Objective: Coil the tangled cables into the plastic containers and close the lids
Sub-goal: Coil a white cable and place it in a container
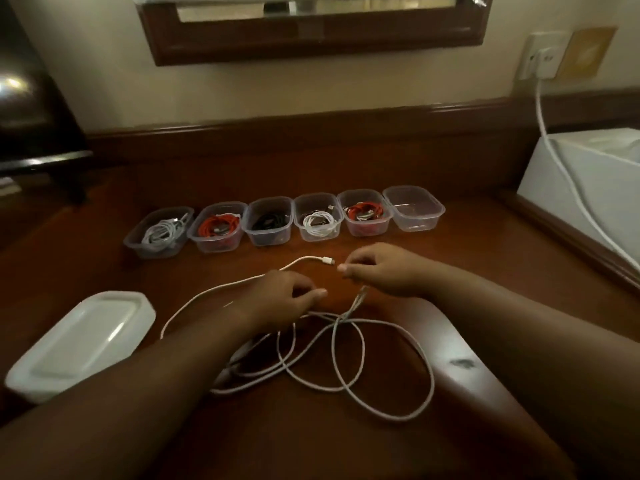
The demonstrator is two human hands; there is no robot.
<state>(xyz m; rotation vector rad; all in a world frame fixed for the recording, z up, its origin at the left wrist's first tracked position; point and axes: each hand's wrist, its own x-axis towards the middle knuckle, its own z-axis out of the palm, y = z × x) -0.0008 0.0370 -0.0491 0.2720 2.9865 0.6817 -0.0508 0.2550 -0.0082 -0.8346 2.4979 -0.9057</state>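
White cable (346, 355) lies in loose tangled loops on the wooden desk (485, 258), directly below and toward you from both hands. Your left hand (284, 296) pinches a strand where the loops gather; your right hand (377, 270) pinches another just beside it. One free plug end (327, 261) points right, between your hands. The empty container (414, 208) sits far right in the row, nearer your right hand.

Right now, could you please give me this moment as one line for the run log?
stage: untangling | left hand: pinches white cable | right hand: pinches same cable | containers: five filled, rightmost container empty | lids: stacked left, none fitted
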